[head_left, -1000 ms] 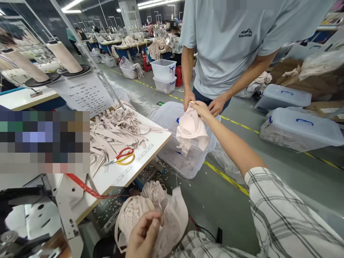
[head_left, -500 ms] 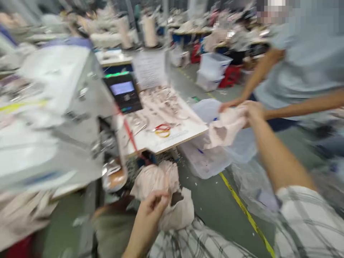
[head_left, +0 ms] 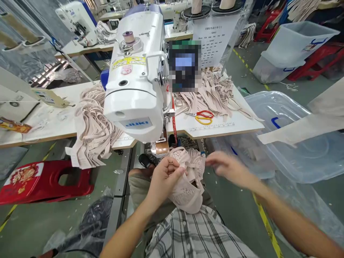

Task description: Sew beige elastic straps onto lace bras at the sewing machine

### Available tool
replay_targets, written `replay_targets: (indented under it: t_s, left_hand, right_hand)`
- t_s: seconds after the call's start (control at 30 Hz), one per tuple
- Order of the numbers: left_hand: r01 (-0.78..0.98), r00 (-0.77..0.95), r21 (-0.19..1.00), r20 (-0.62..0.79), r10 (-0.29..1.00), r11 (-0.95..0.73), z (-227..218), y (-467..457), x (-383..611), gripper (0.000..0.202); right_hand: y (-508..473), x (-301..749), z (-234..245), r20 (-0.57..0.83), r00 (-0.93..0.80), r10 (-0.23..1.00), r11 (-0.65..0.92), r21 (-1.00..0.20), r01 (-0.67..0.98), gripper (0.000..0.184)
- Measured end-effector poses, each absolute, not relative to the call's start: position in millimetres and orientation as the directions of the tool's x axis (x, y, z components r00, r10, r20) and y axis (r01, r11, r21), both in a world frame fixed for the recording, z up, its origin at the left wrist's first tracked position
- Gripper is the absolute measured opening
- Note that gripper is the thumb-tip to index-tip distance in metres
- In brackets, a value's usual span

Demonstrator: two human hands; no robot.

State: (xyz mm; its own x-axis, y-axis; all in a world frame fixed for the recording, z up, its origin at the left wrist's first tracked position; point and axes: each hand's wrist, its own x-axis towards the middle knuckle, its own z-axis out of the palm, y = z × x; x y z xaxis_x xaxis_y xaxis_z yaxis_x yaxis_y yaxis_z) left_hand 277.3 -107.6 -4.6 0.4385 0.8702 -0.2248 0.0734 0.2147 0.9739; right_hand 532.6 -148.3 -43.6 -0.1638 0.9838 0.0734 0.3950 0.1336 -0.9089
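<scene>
A beige lace bra (head_left: 186, 195) lies bunched over my lap, just below the sewing machine head (head_left: 134, 104). My left hand (head_left: 168, 177) is closed on its upper edge, thumb against curled fingers. To the right of the bra, my right hand (head_left: 228, 166) is blurred by motion, its fingers stretched toward the fabric with nothing visible in them. Whether those fingertips touch the bra I cannot tell. Directly above it sits the machine's sewing end with a brown part (head_left: 159, 147).
Red-and-yellow-handled scissors (head_left: 204, 116) lie beside beige straps (head_left: 212, 91) on the table. More straps (head_left: 94, 125) hang off its left edge. Clear plastic bins (head_left: 303, 168) stand at right, with pale fabric (head_left: 303, 127) above. A red stool (head_left: 48, 182) is at lower left.
My right hand has left the pale garment by the co-worker's hands and come back beside the bra. My view has swung right to left onto the machine; the co-worker is out of view.
</scene>
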Motion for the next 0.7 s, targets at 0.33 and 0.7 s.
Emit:
replay_targets:
  t_s: [0.33,0.7]
  left_hand:
    - [0.171,0.291,0.976,-0.178,0.940,0.132,-0.3,-100.3,259.7,0.030]
    - [0.313,0.484,0.942,-0.266,0.834,0.118,-8.3,-74.6,205.3,0.038]
  right_hand:
    - [-114.1,415.7,-38.9,0.192,-0.139,0.971,0.216,-0.959,0.182,0.046]
    - [-68.7,409.8,-28.3,-0.032,0.060,0.998,-0.026,-0.994,-0.103,0.021]
